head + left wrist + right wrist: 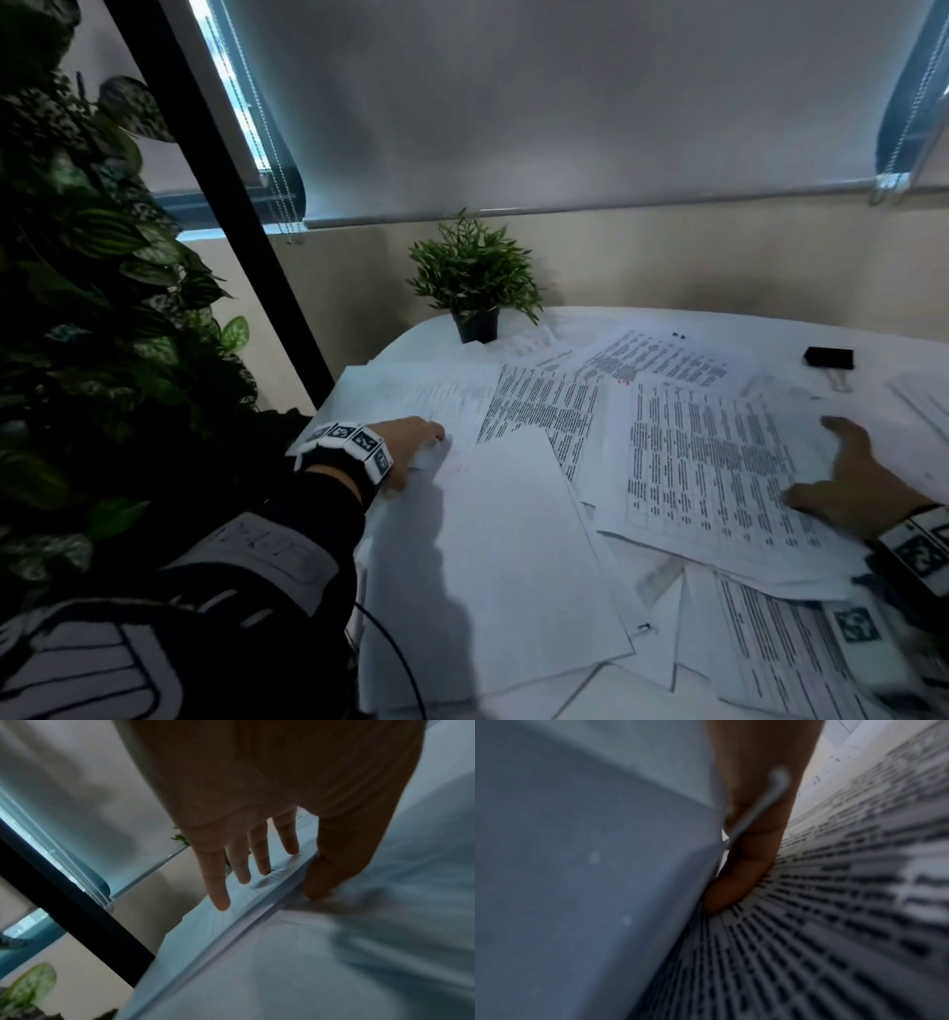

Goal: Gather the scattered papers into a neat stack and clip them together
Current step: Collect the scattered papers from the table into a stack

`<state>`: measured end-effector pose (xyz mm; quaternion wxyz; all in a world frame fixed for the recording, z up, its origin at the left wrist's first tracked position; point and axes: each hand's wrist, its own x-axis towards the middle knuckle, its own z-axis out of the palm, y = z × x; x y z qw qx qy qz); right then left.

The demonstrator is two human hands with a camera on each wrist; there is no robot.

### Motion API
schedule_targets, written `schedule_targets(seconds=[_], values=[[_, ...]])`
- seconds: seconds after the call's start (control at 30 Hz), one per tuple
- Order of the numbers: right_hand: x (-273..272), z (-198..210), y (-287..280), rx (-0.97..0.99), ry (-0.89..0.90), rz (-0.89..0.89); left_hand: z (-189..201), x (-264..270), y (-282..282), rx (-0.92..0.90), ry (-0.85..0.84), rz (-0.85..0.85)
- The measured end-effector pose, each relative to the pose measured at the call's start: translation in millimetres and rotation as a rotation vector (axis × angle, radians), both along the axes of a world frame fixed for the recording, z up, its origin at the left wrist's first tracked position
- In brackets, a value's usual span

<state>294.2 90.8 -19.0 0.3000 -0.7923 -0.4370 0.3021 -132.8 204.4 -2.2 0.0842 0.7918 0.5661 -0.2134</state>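
While papers (pixel 539 462) lie scattered across the white counter (pixel 760 329), the left hand (pixel 411 447) pinches the edge of a faintly printed sheet (pixel 218 921) at the counter's left side, fingers (pixel 218 882) on top, thumb beneath. The right hand (pixel 857 483) rests spread on a densely printed page (pixel 708 462), thumb (pixel 741 866) against it. A black clip (pixel 829 358) sits far right, apart from a potted plant (pixel 475 277).

The white table (pixel 744 321) carried scattered papers (pixel 708 462) over most of its surface, a potted plant (pixel 475 288) at the far left, and a black binder clip (pixel 828 358) at the far right.
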Motion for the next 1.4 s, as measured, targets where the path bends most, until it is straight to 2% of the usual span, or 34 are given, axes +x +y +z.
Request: schedule_targets(seconds=[0.2, 0.43, 0.53, 0.6, 0.7, 0.8, 0.9, 1.0, 1.07, 1.13, 1.2, 1.3, 1.33, 1.4], values=[[3.5, -1.2, 2.7, 0.002, 0.004, 0.039, -5.3, -3.2, 12.3, 0.033, -0.020, -0.032], [2.0, 0.2, -0.7, 0.031, -0.010, 0.088, -11.5, -1.2, 3.6, 0.186, -0.089, 0.039], [2.8, -2.3, -1.2, 0.011, -0.022, 0.091, 4.5, 5.7, 0.6, 0.298, -0.145, 0.125], [3.1, -2.5, -1.9, -0.023, -0.043, 0.100, 23.0, 20.0, -2.5, 0.409, -0.265, 0.169], [3.9, -2.0, -4.6, -0.080, -0.144, 0.146, 50.0, 76.4, -8.9, 0.494, -0.387, 0.058], [-2.8, 6.8, -6.9, 0.005, -0.173, 0.171, 66.5, 158.7, -30.3, 0.411, -0.539, -0.070], [-16.2, 15.7, -14.4, 0.079, -0.153, 0.211, 57.4, 239.3, -54.4, 0.275, -0.702, -0.097], [-30.3, 24.6, -29.5, 0.174, 0.041, 0.328, 40.8, 292.7, -72.7, 0.139, -0.866, -0.024], [-34.2, 29.6, -40.7, 0.215, 0.275, 0.380, 33.0, 309.9, -77.7, 0.049, -0.954, 0.065], [-31.2, 25.1, -46.2, 0.221, 0.356, 0.405, 27.3, 319.0, -80.4, -0.034, -1.058, 0.157], [-26.9, 12.9, -45.2, 0.244, 0.287, 0.361, 26.4, 323.7, -84.9, -0.143, -1.200, 0.250], [-16.2, 7.3, -41.8, 0.279, 0.146, 0.113, 31.3, 327.4, -95.9, -0.269, -1.340, 0.290], [-8.9, 8.5, -40.6, 0.295, 0.139, 0.092, 33.1, 324.4, -96.9, -0.252, -1.355, 0.261], [16.8, 19.0, -41.6, 0.332, 0.135, 0.082, 36.0, 313.7, -90.0, -0.106, -1.273, 0.165]])
